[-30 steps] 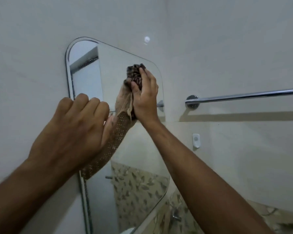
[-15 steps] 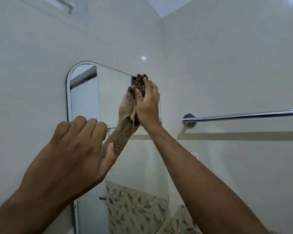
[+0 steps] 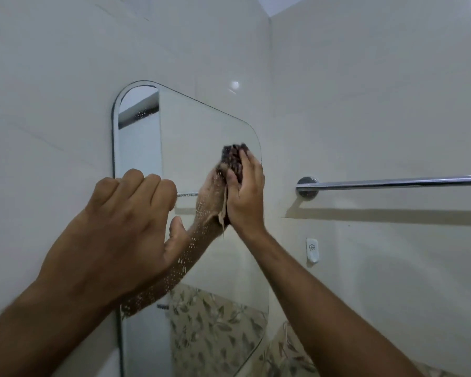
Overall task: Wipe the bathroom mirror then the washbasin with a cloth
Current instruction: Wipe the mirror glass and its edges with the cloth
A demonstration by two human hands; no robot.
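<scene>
A rounded-corner frameless wall mirror (image 3: 201,137) hangs on the cream tiled wall (image 3: 52,104) to the left of the room's corner. The right hand (image 3: 245,194) presses a dark brown crumpled cloth (image 3: 232,159) flat against the glass near the mirror's right edge, about mid-height; its fingers lie over the cloth, with the thumb alongside, and the wad sticks out above the fingertips. The hand's reflection shows in the glass just left of it, speckled with pale spots. The left hand (image 3: 125,229) is nearer and lower left, at the mirror's left edge, its fingers curled into a loose fist holding nothing, thumb out; whether it touches the mirror cannot be told. On the right wall a chrome towel rail (image 3: 392,182) runs level, with a small white wall hook (image 3: 312,249) below it.
</scene>
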